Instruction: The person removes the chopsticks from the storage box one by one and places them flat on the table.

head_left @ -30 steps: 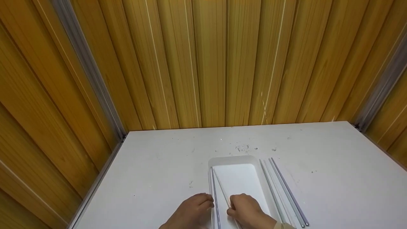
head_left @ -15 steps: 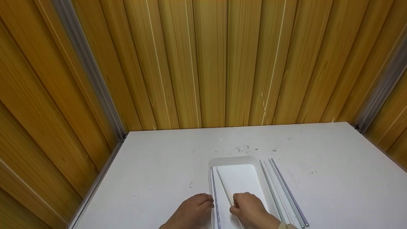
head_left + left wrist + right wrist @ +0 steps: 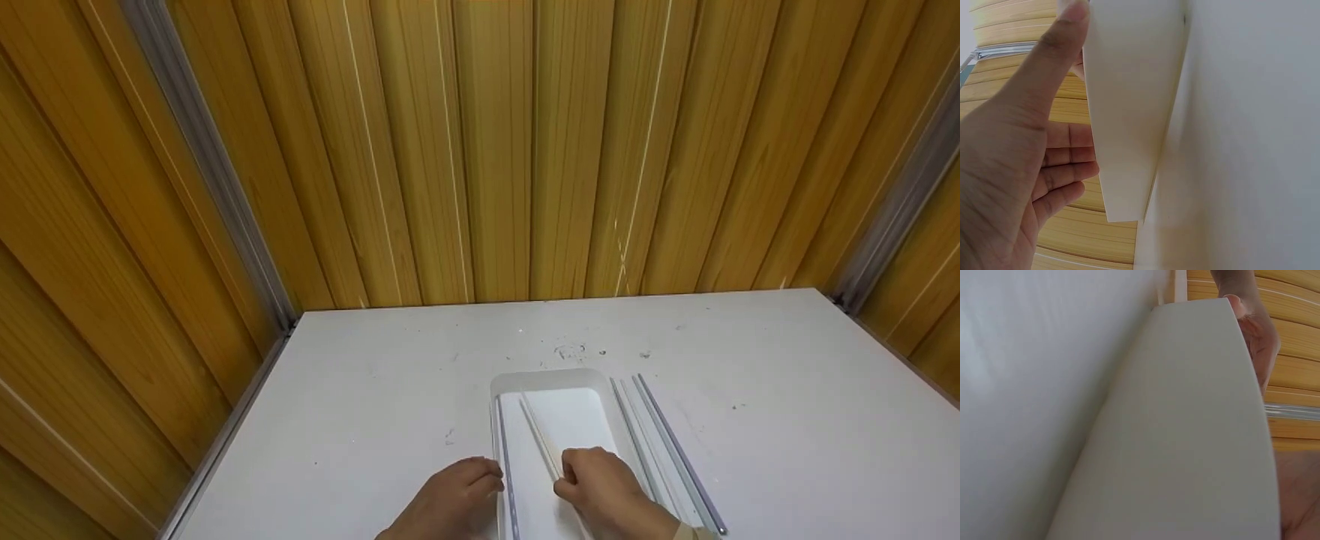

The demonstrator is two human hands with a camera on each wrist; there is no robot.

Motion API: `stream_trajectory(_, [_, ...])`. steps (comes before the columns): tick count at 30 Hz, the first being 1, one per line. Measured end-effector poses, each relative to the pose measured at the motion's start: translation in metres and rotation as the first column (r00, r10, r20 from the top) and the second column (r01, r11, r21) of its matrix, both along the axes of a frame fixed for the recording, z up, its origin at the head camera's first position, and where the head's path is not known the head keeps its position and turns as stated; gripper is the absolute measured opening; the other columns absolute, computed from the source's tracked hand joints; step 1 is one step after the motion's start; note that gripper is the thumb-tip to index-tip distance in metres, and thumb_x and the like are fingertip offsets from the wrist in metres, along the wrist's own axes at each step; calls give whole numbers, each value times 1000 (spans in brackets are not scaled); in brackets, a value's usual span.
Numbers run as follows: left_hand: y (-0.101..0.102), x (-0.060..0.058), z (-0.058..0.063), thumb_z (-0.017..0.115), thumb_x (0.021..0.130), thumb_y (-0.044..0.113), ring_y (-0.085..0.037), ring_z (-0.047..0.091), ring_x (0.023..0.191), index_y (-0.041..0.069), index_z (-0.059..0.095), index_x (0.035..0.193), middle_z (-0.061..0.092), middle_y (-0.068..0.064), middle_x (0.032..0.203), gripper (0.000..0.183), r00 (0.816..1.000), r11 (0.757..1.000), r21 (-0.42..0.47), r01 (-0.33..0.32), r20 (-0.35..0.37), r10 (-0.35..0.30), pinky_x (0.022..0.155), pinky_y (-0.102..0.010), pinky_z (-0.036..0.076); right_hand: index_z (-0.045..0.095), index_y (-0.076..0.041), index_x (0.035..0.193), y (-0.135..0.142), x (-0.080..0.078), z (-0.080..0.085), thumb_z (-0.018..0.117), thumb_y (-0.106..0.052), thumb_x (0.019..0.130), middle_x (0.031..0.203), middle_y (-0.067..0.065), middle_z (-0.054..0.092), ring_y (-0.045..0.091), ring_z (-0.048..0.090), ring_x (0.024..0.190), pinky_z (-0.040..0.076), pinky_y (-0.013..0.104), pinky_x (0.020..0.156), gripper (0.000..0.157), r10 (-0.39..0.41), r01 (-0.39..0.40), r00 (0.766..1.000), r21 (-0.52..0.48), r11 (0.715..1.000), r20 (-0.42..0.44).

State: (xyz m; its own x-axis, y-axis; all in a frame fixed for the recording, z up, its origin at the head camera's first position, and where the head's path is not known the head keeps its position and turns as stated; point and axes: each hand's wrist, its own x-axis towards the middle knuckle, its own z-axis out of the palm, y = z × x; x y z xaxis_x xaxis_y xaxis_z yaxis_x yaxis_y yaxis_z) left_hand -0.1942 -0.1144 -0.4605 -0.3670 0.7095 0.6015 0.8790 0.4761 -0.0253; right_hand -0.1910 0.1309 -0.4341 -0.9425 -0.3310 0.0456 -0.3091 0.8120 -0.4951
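Observation:
A white rectangular tray [image 3: 551, 380] lies on the table, its long sides running away from me. My left hand [image 3: 456, 491] grips the left rim near the front; the left wrist view shows its thumb [image 3: 1067, 28] over the rim and the other fingers bent against the edge. Inside the tray, my right hand [image 3: 604, 484] pinches pale slim sticks, like chopsticks [image 3: 541, 435], slanting with their tips toward the far left. A purplish stick [image 3: 505, 442] lies along the left wall. In the right wrist view the tray's front wall [image 3: 1174, 422] hides most of my right hand.
Several similar sticks [image 3: 681, 452], silvery, purplish and whitish, lie lengthwise right of the tray, close to its right wall. The white table [image 3: 360, 397] extends to both sides and ends at a wood-patterned wall [image 3: 495, 150]. Small dark marks dot the tabletop beyond the tray.
My right hand has shifted right and slightly away from me with the pale sticks, whose far tips have swung away from the left wall. My left hand stays at the rim.

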Motion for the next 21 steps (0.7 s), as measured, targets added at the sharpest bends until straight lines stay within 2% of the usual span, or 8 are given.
stream_trajectory(6, [1, 0, 1, 89, 59, 33, -6, 61, 98, 11, 64, 94, 64, 2, 104, 48, 1000, 1000, -3, -4, -15, 4, 97, -13, 49, 52, -13, 63, 7, -1, 3, 61, -13, 76, 57, -6, 49, 10, 42, 53, 34, 20, 45, 15, -54, 54, 998, 8, 998, -15])
stream_trajectory(14, [-1, 0, -3, 87, 62, 21, -9, 61, 102, 8, 62, 99, 63, 0, 109, 46, 998, 996, 67, 58, 4, -58, 100, -13, 47, 51, -13, 62, 20, -1, 8, 62, -13, 76, 54, -6, 47, 10, 42, 52, 31, 19, 44, 18, -115, 116, 993, 33, 993, -38])
stream_trajectory(21, [-1, -1, -3, 87, 60, 14, -8, 61, 102, 9, 62, 99, 62, 0, 108, 47, 998, 996, 69, 57, 27, -59, 100, -11, 46, 49, -14, 62, 28, -1, 11, 65, -14, 76, 54, -6, 46, 9, 41, 52, 29, 18, 44, 21, -181, 183, 983, 51, 982, -42])
